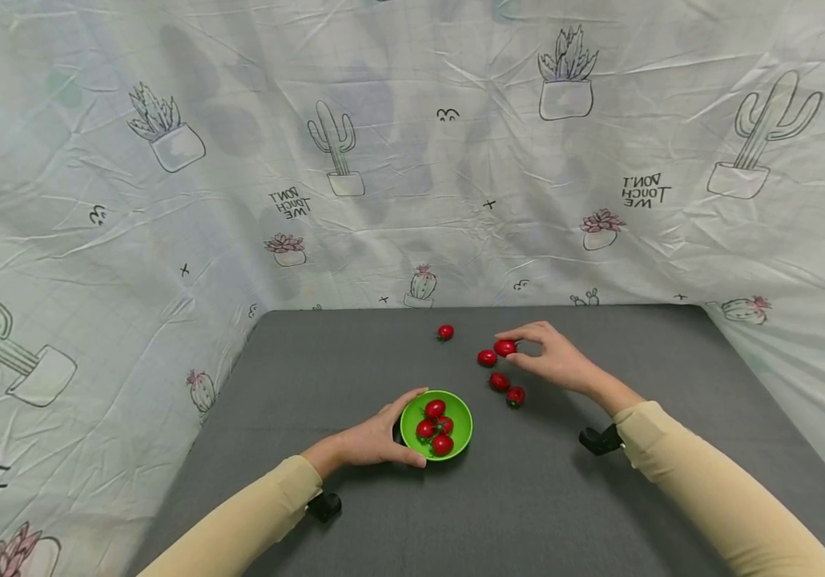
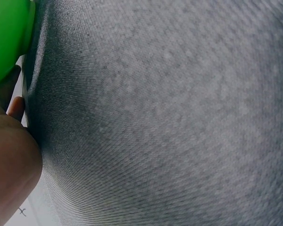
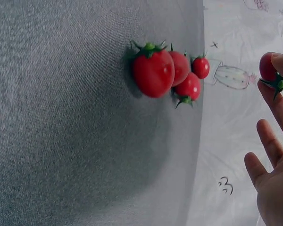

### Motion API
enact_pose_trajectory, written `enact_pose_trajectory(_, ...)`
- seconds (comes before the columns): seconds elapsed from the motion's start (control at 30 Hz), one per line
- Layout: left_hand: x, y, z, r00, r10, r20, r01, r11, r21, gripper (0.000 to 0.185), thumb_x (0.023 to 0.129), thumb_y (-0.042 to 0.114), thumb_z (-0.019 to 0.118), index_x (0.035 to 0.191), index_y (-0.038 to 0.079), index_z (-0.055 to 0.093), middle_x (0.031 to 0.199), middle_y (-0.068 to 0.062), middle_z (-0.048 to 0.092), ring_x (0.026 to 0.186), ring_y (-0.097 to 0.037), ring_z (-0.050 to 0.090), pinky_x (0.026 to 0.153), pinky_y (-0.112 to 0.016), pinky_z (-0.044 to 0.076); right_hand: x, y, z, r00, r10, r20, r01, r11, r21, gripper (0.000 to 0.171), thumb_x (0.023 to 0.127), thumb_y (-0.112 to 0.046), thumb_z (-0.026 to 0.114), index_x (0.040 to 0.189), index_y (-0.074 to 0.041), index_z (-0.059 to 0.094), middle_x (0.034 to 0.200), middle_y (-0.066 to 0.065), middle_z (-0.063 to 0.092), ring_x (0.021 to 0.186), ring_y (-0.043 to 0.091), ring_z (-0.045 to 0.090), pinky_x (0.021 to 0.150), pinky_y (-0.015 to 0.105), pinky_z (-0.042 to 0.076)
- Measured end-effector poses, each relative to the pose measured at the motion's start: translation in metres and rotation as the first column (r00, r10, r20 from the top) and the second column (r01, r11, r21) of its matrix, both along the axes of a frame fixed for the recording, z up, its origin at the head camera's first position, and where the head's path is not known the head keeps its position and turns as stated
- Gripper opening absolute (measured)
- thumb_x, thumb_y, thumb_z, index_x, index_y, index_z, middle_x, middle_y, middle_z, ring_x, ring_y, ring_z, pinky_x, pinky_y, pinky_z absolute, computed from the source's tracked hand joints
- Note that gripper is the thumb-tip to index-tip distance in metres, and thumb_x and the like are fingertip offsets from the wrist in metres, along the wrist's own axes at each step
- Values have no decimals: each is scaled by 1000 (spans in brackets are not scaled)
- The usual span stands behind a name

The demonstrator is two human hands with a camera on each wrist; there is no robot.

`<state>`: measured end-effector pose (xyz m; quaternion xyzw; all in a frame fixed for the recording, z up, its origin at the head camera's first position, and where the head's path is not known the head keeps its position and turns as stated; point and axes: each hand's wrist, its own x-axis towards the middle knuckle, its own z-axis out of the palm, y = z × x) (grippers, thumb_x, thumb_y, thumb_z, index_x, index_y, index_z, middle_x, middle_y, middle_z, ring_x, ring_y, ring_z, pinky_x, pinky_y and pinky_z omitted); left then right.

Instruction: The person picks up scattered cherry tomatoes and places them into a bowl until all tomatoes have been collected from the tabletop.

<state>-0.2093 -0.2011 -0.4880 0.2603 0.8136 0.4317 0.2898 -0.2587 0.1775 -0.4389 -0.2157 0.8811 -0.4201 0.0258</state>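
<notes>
The right hand (image 1: 560,361) pinches one tomato (image 1: 505,348); four loose tomatoes lie on the table (image 1: 600,513). The left hand (image 1: 372,439) grips the green bowl (image 1: 461,417), which holds four tomatoes.

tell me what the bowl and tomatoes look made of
Bowl: probably plastic, given its uniform bright green and smooth, thin rim. Tomatoes: glossy red skins with green calyxes; whether real or plastic imitations cannot be told.

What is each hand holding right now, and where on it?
The right hand pinches a cherry tomato by its sides at the fingertips. The left hand grips the green bowl by its left rim.
</notes>
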Motion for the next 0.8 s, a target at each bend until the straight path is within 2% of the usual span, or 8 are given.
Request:
enact_pose_trajectory(0.13, -1, 1, -1, 1000, 4, -1, -4, 1000, 0, 109, 83, 44, 86, 164, 38, 14, 162, -2, 23, 148, -26, 23, 113, -59, 27, 2, -3, 3, 1000, 18, 6, -18, 1000, -12, 36, 100, -33, 70, 135, -25, 68, 134, -3, 60, 130, 23, 41, 104, 63, 35)
enact_pose_trajectory(0.43, 0, 2, 1, 1000, 14, 7, -13, 1000, -7, 108, 82, 46, 86, 163, 41, 14, 162, -2, 22, 148, -26, 22, 113, -59, 26, 9, -10, 7, 998, 66, 9, -66, 997, -38, 37, 99, -32, 72, 135, -27, 68, 134, -5, 59, 131, 22, 41, 104, 59, 37)
enact_pose_trajectory(0.8, -1, 2, 1, 1000, 17, 6, -17, 1000, -14, 107, 83, 46, 86, 163, 42, 15, 162, -1, 23, 147, -26, 23, 113, -59, 26, 15, -22, 7, 992, 118, 31, -117, 992, -51, 35, 99, -29, 72, 133, -24, 70, 139, 3, 54, 134, 26, 40, 105, 63, 36)
